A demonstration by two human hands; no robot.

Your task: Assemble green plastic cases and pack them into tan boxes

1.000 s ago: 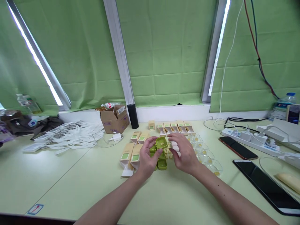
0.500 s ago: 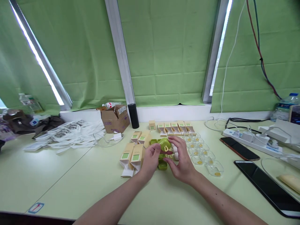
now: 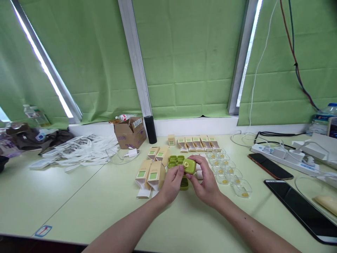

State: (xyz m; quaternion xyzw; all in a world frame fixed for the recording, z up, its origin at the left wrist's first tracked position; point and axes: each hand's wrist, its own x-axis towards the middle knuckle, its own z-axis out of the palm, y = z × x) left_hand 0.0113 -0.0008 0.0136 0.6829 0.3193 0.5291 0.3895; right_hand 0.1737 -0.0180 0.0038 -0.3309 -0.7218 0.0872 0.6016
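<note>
Both my hands hold one small green plastic case (image 3: 190, 166) just above the table. My left hand (image 3: 172, 182) pinches its left side with thumb and fingers. My right hand (image 3: 205, 179) curls round its right side and top. Under and behind it sit more green cases (image 3: 176, 160), one (image 3: 184, 183) partly hidden below my fingers. Left of my hands lie tan cartons with green labels (image 3: 150, 174). To the right stand several clear lids with yellow centres (image 3: 228, 174).
A row of tan cartons (image 3: 196, 142) lines the back. A cardboard box (image 3: 129, 133) and black cylinder (image 3: 150, 129) stand near the sill. White papers (image 3: 79, 151) lie left. Two phones (image 3: 273, 167), a power strip (image 3: 285, 155) and a black tablet (image 3: 302, 209) lie right.
The green case has turned from open side up to closed side up between my hands, and both hands have drawn slightly nearer and lower over the table.
</note>
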